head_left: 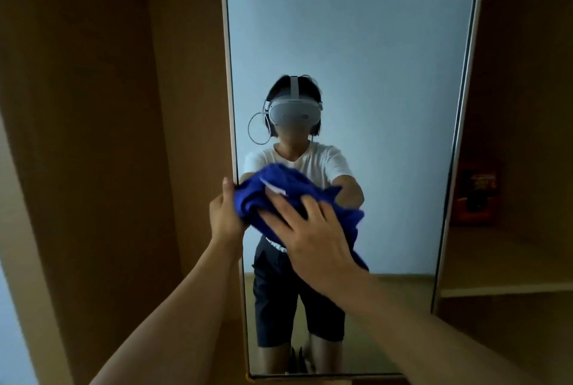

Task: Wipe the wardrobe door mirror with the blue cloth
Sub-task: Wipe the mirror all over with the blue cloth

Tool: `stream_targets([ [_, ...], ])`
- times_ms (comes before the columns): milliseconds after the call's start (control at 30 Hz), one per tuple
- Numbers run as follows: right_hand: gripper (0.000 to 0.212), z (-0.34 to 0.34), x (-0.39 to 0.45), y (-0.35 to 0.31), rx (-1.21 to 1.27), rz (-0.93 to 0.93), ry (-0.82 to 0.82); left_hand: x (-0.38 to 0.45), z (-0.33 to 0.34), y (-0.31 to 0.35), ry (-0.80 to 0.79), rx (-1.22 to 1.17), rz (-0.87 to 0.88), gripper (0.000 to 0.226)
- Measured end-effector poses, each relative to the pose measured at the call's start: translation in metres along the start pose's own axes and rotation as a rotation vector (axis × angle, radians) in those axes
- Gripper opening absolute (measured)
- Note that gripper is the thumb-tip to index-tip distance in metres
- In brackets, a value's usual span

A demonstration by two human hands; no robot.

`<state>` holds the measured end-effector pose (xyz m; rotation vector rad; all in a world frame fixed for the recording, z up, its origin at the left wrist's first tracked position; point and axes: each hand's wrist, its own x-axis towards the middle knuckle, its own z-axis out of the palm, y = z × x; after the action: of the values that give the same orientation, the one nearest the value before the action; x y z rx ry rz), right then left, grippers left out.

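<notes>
The tall wardrobe door mirror (356,43) stands straight ahead in a thin pale frame. A bunched blue cloth (279,186) lies against the glass near its left edge, at about mid height. My right hand (313,239) presses flat on the cloth with its fingers spread and straight. My left hand (224,217) grips the left edge of the door beside the cloth, thumb up on the front; its fingers are hidden behind the edge. The cloth's left end touches that hand.
Brown wardrobe panels (93,136) rise to the left of the door. To the right is an open compartment with a wooden shelf (502,288) and a red box (476,195) above it. The mirror reflects a person wearing a headset and a pale wall.
</notes>
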<state>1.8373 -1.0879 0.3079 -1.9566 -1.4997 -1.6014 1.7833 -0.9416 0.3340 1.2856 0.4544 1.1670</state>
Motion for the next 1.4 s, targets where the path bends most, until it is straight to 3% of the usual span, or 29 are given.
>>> stream_targets([
  [133,0.047,-0.009,-0.002,0.019,0.037,-0.089,-0.113,0.010,0.007,0.028,0.025,0.047,-0.052,0.044],
  [467,0.056,-0.071,0.155,0.093,-0.001,0.108,0.071,0.036,0.034,0.103,0.081,0.099,-0.112,0.042],
  [600,0.064,-0.079,0.168,0.111,0.001,0.182,0.117,0.044,0.049,0.116,0.162,0.123,-0.123,0.047],
  [700,0.051,-0.066,0.135,0.106,-0.031,0.130,0.117,0.044,0.054,0.111,0.227,0.129,-0.149,0.050],
  [833,0.037,-0.042,0.066,0.095,0.018,-0.027,0.002,0.046,0.057,0.104,0.272,0.116,-0.157,0.058],
  [933,0.040,-0.032,0.034,0.098,0.024,-0.205,-0.088,0.045,0.062,0.102,0.338,0.136,-0.153,0.056],
  [1000,0.046,-0.033,0.036,0.106,0.023,-0.256,-0.065,0.044,0.064,0.103,0.375,0.142,-0.148,0.056],
  [1167,0.040,-0.057,0.083,0.136,-0.024,-0.104,0.086,0.042,0.066,0.106,0.424,0.186,-0.125,0.059],
  [1400,0.048,-0.084,0.138,0.168,-0.093,0.123,0.181,0.045,0.067,0.102,0.445,0.183,-0.142,0.058],
])
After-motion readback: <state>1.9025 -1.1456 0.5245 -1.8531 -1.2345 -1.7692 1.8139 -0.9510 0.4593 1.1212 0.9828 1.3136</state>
